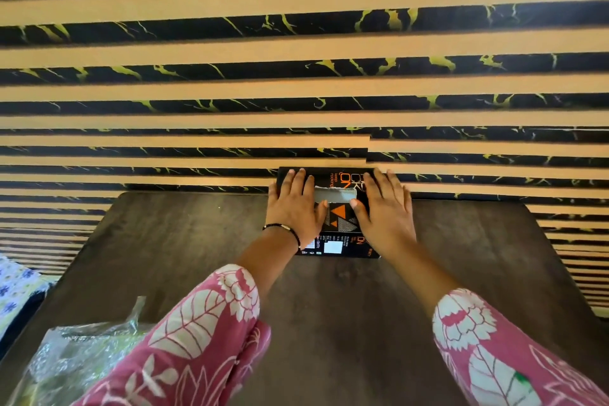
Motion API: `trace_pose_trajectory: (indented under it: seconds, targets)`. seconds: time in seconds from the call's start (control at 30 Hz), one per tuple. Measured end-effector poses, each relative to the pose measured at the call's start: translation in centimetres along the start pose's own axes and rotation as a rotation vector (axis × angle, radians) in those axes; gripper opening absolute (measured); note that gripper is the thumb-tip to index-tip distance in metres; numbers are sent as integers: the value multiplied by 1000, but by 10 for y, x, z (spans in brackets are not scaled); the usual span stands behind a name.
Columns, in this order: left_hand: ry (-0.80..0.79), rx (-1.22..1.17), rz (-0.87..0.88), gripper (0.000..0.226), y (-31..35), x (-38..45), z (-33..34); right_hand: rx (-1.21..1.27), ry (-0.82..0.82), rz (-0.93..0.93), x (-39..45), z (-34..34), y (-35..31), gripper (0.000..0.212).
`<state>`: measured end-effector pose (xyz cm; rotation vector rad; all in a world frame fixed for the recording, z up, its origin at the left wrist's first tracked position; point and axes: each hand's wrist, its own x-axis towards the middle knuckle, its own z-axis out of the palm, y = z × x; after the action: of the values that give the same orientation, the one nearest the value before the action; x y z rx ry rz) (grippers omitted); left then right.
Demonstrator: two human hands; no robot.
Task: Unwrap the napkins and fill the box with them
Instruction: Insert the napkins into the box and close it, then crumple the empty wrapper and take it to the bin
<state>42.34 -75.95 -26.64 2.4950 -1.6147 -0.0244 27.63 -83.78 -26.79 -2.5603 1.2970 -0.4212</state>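
Observation:
A black box (339, 224) with orange triangles and lettering lies at the far edge of the dark wooden table (329, 306). White napkin (334, 196) shows through the slot in its top. My left hand (295, 208) lies flat on the box's left side, fingers spread over the top. My right hand (384, 208) lies flat on the right side, thumb near the slot. Both hands press on or hold the box by its sides. A crumpled clear plastic wrapper (75, 356) lies at the near left of the table, partly behind my left sleeve.
A wall of tan and black-marble stripes (296, 76) rises right behind the table's far edge. A floral cloth (13, 290) lies off the table at the left. Bare tabletop stretches between the box and my sleeves and to the right.

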Motion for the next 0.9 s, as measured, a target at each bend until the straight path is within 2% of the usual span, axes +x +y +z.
trace_pose_trajectory:
  seconds: [0.07, 0.17, 0.43, 0.57, 0.67, 0.8, 0.9]
  targets:
    - [60, -2, 54, 58, 0, -14, -8, 51, 84, 7, -26, -6, -4, 52]
    - [94, -132, 29, 58, 4, -60, -12, 159, 103, 27, -86, -3, -8, 44]
    - [4, -339, -120, 74, 7, -245, 14, 430, -55, 69, -248, 21, -37, 35]
    - [65, -354, -172, 68, -10, -309, 9, 441, -175, 58, -286, 19, -55, 38]
    - [165, -315, -217, 58, -32, -336, -2, 433, -201, 22, -295, 17, -69, 51]
    - [241, -186, -386, 61, -80, -360, -17, 468, -264, 32, -304, 18, -96, 43]
    - [142, -114, -613, 67, -123, -372, -25, 488, -300, 3, -309, 26, -120, 37]
